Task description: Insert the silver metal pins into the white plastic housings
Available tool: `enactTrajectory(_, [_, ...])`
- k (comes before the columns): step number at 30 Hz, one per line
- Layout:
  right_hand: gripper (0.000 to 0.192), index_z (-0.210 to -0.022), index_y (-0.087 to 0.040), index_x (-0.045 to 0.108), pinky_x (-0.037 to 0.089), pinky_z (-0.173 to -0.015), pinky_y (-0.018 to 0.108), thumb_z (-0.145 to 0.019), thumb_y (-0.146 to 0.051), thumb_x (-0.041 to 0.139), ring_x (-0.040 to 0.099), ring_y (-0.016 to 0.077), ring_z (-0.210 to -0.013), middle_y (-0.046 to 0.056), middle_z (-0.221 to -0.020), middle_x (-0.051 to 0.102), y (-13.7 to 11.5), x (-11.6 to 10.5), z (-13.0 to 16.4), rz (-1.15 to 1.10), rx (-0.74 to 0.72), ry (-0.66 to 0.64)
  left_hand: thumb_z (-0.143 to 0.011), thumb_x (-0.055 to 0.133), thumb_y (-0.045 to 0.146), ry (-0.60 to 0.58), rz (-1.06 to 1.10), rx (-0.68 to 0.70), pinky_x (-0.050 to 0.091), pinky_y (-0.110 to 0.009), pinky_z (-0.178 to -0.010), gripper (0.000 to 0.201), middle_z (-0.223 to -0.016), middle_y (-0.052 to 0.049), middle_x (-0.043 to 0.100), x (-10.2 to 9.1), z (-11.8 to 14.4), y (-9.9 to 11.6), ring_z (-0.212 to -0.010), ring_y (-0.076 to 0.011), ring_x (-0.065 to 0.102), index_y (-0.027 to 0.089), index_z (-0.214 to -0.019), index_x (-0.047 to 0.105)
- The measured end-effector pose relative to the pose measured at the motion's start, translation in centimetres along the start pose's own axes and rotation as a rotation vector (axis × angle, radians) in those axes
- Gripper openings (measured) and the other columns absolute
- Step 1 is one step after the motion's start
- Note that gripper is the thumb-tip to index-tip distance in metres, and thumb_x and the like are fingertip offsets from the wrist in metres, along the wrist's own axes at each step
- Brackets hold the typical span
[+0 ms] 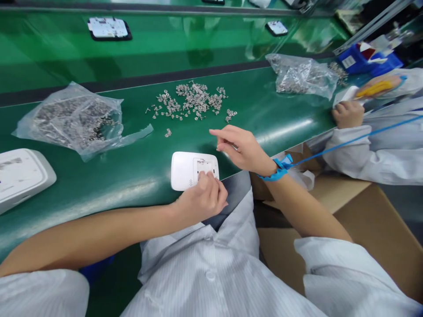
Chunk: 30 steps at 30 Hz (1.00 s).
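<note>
A white plastic device housing [182,169] lies on the green bench near its front edge, with a recessed compartment facing up. My left hand [203,198] is at the compartment, its fingertips pinched together and pressed into it. Whatever sits between those fingertips is hidden. Just right of the housing, my right hand [240,147] hovers with the index finger stretched out and the thumb apart, nothing visible in it. A blue wrist strap [276,171] circles my right wrist. Beyond the housing lies a scattered pile of small metal clips [198,99].
Clear bags of metal parts lie at left [71,116] and right [302,75]. A larger white housing [24,176] sits at far left. Behind, a green conveyor [181,39] carries devices. A co-worker's hand [348,113] is at right, above an open cardboard box [373,229].
</note>
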State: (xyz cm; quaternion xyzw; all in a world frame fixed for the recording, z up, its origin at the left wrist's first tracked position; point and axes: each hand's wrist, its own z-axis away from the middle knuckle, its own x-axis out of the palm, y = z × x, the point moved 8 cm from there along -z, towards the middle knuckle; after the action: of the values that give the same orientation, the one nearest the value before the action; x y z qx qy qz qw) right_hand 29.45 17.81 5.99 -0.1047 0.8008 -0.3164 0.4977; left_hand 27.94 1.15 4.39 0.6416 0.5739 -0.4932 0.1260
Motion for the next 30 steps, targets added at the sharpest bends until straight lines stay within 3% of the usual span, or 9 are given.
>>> enactTrajectory(5, [0.021,-0.096,-0.026,0.074,0.054,-0.074,0.036,-0.101,-0.023,0.054,0.065,0.0202,-0.085,0.006,-0.095,0.069,-1.9,0.4,2.2,0.056,0.025,0.023,-0.1,0.061,0.049,-0.021,0.099,-0.022,0.045,-0.042,-0.095,0.047,-0.108,-0.024,0.077,0.1,0.0,-0.1,-0.098,-0.0323,0.074,0.005,-0.11,0.074])
enactTrajectory(11, [0.018,-0.096,-0.024,0.069,0.054,-0.078,0.037,-0.103,-0.022,0.052,0.065,0.0213,-0.089,0.007,-0.097,0.069,-2.5,2.8,3.2,0.133,0.056,0.047,-0.103,0.053,0.049,0.004,0.024,-0.025,0.047,-0.041,-0.091,0.048,-0.102,-0.021,0.079,-0.4,-0.3,-0.3,-0.093,-0.0304,0.075,0.007,-0.105,0.076])
enactTrajectory(20, [0.026,-0.087,-0.022,0.061,0.045,-0.071,0.041,-0.102,-0.014,0.042,0.054,0.0273,-0.082,0.012,-0.087,0.062,-3.6,4.0,3.1,0.505,0.008,-0.14,-0.099,0.062,0.045,-0.04,0.189,-0.048,0.045,-0.045,-0.096,0.045,-0.108,-0.024,0.077,0.1,-0.1,-0.4,-0.098,-0.0334,0.074,0.004,-0.111,0.074])
enactTrajectory(30, [0.013,-0.08,-0.022,0.056,0.043,-0.065,0.035,-0.091,-0.015,0.058,0.056,0.0197,-0.071,0.004,-0.079,0.061,-1.9,3.4,1.9,0.231,0.171,-0.14,-0.105,0.049,0.048,0.007,0.017,-0.031,0.045,-0.041,-0.089,0.048,-0.1,-0.018,0.08,-0.5,-0.4,-0.4,-0.092,-0.0293,0.074,0.008,-0.103,0.076])
